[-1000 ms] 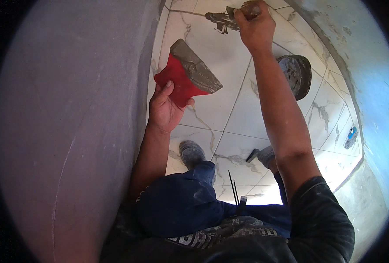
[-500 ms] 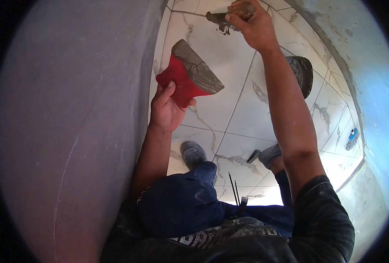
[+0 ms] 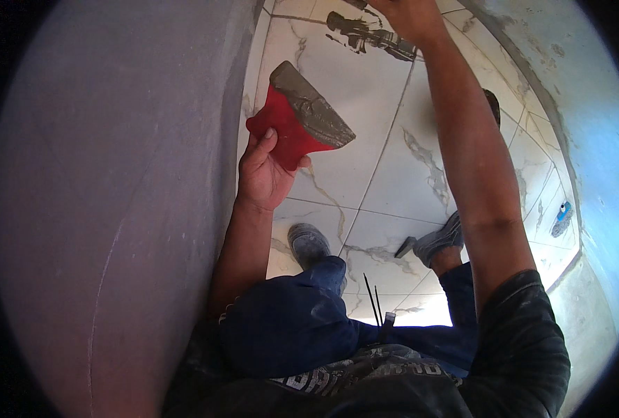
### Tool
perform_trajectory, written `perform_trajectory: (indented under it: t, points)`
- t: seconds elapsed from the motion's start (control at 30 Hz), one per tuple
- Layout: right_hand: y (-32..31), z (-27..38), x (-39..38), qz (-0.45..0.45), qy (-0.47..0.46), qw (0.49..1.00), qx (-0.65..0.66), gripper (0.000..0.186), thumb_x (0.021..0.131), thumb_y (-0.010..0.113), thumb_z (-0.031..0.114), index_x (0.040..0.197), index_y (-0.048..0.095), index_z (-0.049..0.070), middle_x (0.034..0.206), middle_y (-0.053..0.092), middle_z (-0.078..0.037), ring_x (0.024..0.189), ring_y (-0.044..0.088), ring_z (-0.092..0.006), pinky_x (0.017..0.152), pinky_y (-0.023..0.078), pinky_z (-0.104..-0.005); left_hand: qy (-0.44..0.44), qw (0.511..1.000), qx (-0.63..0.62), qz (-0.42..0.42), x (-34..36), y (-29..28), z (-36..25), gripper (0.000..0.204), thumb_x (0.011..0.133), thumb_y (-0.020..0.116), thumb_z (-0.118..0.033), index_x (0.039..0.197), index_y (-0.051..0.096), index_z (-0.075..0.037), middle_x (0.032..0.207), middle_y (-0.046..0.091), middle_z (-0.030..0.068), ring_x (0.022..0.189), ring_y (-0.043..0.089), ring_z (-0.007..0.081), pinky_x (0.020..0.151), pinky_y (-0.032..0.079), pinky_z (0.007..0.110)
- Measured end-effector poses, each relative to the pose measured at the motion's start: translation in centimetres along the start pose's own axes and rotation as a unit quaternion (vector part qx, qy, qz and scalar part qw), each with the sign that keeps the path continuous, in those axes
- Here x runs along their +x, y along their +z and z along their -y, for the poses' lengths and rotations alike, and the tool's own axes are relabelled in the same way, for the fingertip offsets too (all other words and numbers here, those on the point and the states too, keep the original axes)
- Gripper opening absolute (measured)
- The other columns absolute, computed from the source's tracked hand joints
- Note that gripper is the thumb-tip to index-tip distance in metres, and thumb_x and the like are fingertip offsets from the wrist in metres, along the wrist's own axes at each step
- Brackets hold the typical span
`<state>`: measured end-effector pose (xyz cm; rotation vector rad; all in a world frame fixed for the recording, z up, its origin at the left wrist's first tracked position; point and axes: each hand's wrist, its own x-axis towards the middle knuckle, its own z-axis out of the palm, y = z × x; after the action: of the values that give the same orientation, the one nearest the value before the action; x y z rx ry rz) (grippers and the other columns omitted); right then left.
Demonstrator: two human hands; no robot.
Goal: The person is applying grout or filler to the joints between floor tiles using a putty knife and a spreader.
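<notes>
My left hand (image 3: 267,174) is closed on a red spreader (image 3: 285,129), thumb on its face. Thick grey-brown grout (image 3: 313,104) coats the spreader's far edge. My right hand (image 3: 410,21) reaches to the top edge of the picture, which cuts off most of its fingers. It seems closed round something, of which only a dark edge shows; its kind I cannot make out. Below and beside that hand, a wet dark smear of grout (image 3: 372,36) lies over the white marbled floor tiles (image 3: 337,90) and crosses a joint.
A grey wall (image 3: 135,174) rises close on my left, and a pale wall (image 3: 588,125) curves along the right. Behind my right forearm a dark rounded container (image 3: 492,108) partly shows. A small dark block-like piece (image 3: 405,247) lies by my right shoe (image 3: 440,240). A blue-and-grey object (image 3: 561,218) lies near the right wall.
My right hand has moved up and away to the top edge, uncovering a longer grout smear on the tiles. The left hand and red spreader have hardly moved. My right foot shows more.
</notes>
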<state>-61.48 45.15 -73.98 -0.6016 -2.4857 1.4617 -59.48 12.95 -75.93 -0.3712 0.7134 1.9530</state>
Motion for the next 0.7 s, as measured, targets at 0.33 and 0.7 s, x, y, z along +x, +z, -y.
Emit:
perform_trajectory:
  t: [0.33, 0.7]
  points:
    - [5.1, -0.2, -2.5, -0.010, -0.034, 0.998, 0.061, 0.015, 0.086, 0.063, -0.002, 0.096, 0.052, 0.002, 0.082, 0.063, -0.011, 0.078, 0.067, -0.0166, 0.070, 0.053, -0.0301, 0.006, 1.000, 0.005, -0.010, -0.1, -0.2, -0.1, 0.036, 0.099, 0.048, -0.021, 0.135, 0.044, -0.017, 0.127, 0.056, 0.0038, 0.109, 0.058, 0.0199, 0.070, 0.053, 0.038]
    - [3.1, -1.1, -3.2, -0.156, 0.045, 0.982, -0.100, 0.022, 0.082, 0.069, 0.003, 0.097, 0.053, 0.001, 0.080, 0.062, -0.012, 0.077, 0.067, -0.0172, 0.069, 0.054, -0.0331, 0.000, 1.000, -0.002, -0.007, 0.1, 0.1, 0.0, 0.038, 0.098, 0.048, -0.021, 0.135, 0.043, -0.017, 0.128, 0.056, 0.0037, 0.109, 0.059, 0.0201, 0.070, 0.054, 0.037]
